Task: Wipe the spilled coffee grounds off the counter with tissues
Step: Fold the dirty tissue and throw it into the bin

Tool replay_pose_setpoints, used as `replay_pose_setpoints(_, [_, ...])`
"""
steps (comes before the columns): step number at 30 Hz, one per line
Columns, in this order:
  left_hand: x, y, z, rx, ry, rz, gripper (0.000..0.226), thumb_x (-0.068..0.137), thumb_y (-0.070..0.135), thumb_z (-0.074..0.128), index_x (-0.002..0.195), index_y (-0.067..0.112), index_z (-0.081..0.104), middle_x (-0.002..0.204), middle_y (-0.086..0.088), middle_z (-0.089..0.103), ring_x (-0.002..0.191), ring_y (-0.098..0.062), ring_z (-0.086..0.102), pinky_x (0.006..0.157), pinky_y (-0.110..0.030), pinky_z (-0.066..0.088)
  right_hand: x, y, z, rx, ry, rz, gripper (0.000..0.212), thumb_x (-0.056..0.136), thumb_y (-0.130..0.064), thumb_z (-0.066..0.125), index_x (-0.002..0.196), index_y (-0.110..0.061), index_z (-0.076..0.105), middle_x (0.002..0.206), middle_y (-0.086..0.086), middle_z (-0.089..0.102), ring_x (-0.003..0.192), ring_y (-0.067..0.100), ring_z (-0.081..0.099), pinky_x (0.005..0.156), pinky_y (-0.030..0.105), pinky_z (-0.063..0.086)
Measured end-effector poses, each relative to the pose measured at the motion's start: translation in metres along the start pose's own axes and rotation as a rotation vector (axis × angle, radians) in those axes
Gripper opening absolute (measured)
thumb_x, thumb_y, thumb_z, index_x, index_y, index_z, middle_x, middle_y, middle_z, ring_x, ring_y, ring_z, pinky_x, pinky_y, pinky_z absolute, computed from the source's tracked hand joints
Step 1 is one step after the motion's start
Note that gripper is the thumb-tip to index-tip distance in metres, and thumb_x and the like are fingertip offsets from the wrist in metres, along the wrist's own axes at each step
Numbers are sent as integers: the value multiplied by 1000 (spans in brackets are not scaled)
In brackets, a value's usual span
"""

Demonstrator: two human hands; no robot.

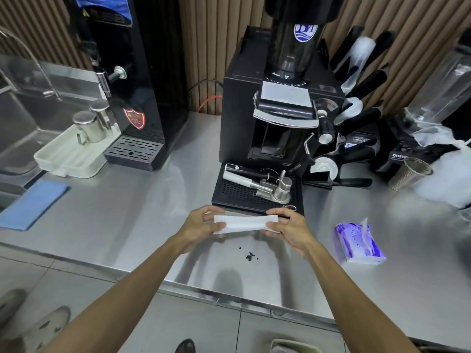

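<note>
A person stands at a steel counter (127, 225), seen from a camera on their head looking down along both bare forearms. The left hand (201, 224) and right hand (288, 229) hold one white tissue (242, 223) stretched flat between them, each hand pinching an end between thumb and fingers, just above the counter.

The grounds (250, 256), a small dark scatter of specks, lie on the counter just below the tissue and nearer the person, close to the front edge. They appear untouched, so the wiping has likely not begun; the step in hand seems to be readying or folding the tissue. The next move probably calls for lowering the tissue onto the specks and drawing them together without pushing them over the edge.

A purple tissue pack (359, 244) lies to the right, one sheet poking from its top. Straight ahead stands a black grinder (277, 103) with a perforated tray (254, 194) at its foot, holding metal tools. To the left are a black dispenser (132, 98), a pale tray (68, 154) with two steel cups, a folded blue cloth (33, 202) and a sink (20, 118). To the right are black-handled tools in a rack, a steel tin (410, 174) and a blender. The wall behind is ribbed wood panelling. The counter is shiny and reflects the arms; grey floor tiles show below.
</note>
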State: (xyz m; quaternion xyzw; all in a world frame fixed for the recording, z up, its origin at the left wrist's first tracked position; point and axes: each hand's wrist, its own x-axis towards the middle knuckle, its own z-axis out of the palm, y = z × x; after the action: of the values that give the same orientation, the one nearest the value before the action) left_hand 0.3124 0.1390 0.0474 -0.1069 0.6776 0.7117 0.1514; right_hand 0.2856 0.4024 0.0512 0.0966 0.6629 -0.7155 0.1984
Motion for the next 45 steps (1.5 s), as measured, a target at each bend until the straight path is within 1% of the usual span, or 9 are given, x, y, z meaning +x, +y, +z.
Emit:
replay_pose_setpoints(8, [16, -18, -3, -61, -8, -88, 16, 83, -9, 68, 98, -5, 73, 102, -22, 71, 91, -33, 71, 74, -25, 59, -1, 13, 4, 116, 100, 92, 16, 86, 14, 54, 95, 18, 66, 98, 28, 69, 94, 34, 70, 84, 28, 57])
replay_pose_setpoints(13, [20, -22, -2, -64, -43, -133, 29, 74, 12, 83, 98, -4, 74, 96, -14, 75, 91, -26, 72, 81, -24, 58, -7, 16, 3, 112, 31, 82, 24, 78, 4, 74, 99, 16, 68, 100, 30, 69, 96, 37, 69, 86, 29, 56])
replay_pose_setpoints(18, [21, -25, -2, 201, 3, -82, 21, 72, 14, 85, 92, 11, 79, 87, 0, 77, 79, -6, 70, 67, -9, 48, -9, 20, 2, -62, 42, 60, 30, 69, 5, 81, 97, 10, 71, 96, 22, 73, 90, 33, 71, 79, 22, 56])
replay_pose_setpoints(27, [32, -33, 7, 763, 36, 333, 15, 83, 3, 72, 95, 11, 78, 92, -8, 69, 70, -14, 56, 77, -19, 49, 10, 36, 6, -728, 162, -259, 9, 79, -13, 78, 87, -18, 79, 81, -13, 73, 67, -6, 58, 64, 10, 40])
replay_pose_setpoints(31, [36, -37, 9, 902, 75, 491, 20, 88, -4, 61, 100, 2, 76, 103, -9, 62, 87, -18, 60, 88, -21, 46, 24, 42, 15, -978, 316, -478, 11, 86, -17, 71, 94, -20, 78, 88, -11, 70, 87, 10, 48, 73, 9, 35])
replay_pose_setpoints(35, [41, -36, 13, 1041, 70, 468, 15, 92, -1, 53, 101, 0, 65, 100, -10, 60, 87, -27, 54, 75, -26, 44, 40, 47, 18, -1241, 318, -672, 16, 86, -4, 68, 94, -12, 77, 89, 0, 71, 83, 18, 48, 69, 25, 46])
replay_pose_setpoints(38, [42, -43, 15, 1215, 33, 498, 23, 99, 10, 49, 113, 2, 65, 117, -11, 58, 107, -28, 52, 90, -37, 44, 46, 56, 21, -1383, 249, -560, 20, 83, 1, 69, 94, -13, 77, 88, 3, 68, 82, 20, 52, 63, 27, 49])
replay_pose_setpoints(41, [42, -48, 8, 1320, 39, 604, 21, 80, 5, 73, 95, 18, 78, 98, 0, 66, 89, -25, 56, 74, -36, 50, 45, 65, 22, -1402, 271, -557, 19, 74, 0, 78, 85, -15, 78, 80, 0, 65, 76, 19, 54, 57, 22, 41])
replay_pose_setpoints(45, [28, -62, 5, 1394, 20, 731, 21, 72, 10, 80, 86, 26, 79, 84, 5, 64, 85, -22, 50, 70, -33, 45, 25, 77, 14, -1424, 172, -514, 16, 89, -8, 59, 99, -13, 71, 98, 6, 58, 91, 24, 52, 72, 35, 46])
